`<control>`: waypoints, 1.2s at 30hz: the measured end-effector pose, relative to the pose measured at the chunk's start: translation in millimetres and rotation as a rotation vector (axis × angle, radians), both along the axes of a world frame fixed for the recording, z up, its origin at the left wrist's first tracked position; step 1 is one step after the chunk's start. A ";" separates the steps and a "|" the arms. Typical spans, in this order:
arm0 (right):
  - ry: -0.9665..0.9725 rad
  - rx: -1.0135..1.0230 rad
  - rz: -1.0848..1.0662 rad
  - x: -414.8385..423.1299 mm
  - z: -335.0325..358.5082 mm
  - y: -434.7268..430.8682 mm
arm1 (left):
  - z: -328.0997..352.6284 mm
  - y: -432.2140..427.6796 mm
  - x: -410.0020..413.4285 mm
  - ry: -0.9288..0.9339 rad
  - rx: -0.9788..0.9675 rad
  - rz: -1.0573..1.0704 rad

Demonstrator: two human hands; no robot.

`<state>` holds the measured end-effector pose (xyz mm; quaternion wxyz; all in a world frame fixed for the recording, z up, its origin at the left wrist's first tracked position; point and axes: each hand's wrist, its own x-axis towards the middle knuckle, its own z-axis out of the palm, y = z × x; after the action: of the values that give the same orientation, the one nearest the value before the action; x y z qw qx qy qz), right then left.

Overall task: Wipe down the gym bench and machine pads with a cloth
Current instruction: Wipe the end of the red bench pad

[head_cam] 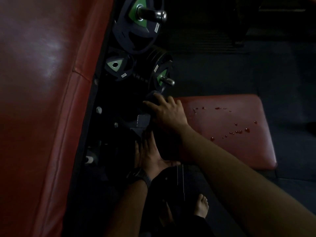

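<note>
There are two red pads. The big back pad (42, 100) fills everything to the left of the fingers, and its leather is glossy, with a stitched seam and pale reflections. The smaller seat pad (222, 151) lies flat just to the right of the right hand's fingers. The room is very dim and the floor (222, 69) is dark. Beyond the fingertips I count three black weight plates with green centres. One is large (136, 35), one is small (118, 65), and one (159, 72) is at the front of a stack. Two chrome pegs (153, 14) stick out of them. Two bare arms reach in. The right hand (168, 113) has its fingers a little apart and bent over a dark rounded thing (152, 99). I cannot tell if they grip it. The left hand (147, 154), which wears a dark watch (139, 176), keeps its fingers straight and together, flat against a dark mass (166, 147) between the two hands. I cannot tell if this is the cloth. One bare foot (202, 205) is below the hands. More than a dozen small drops (239, 131) sit on the seat pad, well to the right of the fingers.
</note>
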<state>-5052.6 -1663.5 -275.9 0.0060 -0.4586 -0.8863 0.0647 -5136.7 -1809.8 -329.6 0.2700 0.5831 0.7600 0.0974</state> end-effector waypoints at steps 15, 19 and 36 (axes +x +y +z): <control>0.024 0.101 -0.264 52.6 -8.0 -82.7 | 6.9 -2.8 -3.6 0.068 0.035 -0.113; 0.053 0.042 -0.605 71.1 -5.6 -98.5 | 7.7 -0.2 -7.4 -0.193 0.154 0.003; 0.071 0.029 -0.553 50.3 -4.2 -107.4 | 10.1 51.0 4.8 -0.072 0.127 0.232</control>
<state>-5002.3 -1770.8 -280.1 0.0611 -0.6803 -0.7276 0.0640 -5132.0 -1758.8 -319.6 0.2464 0.5033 0.8045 0.1966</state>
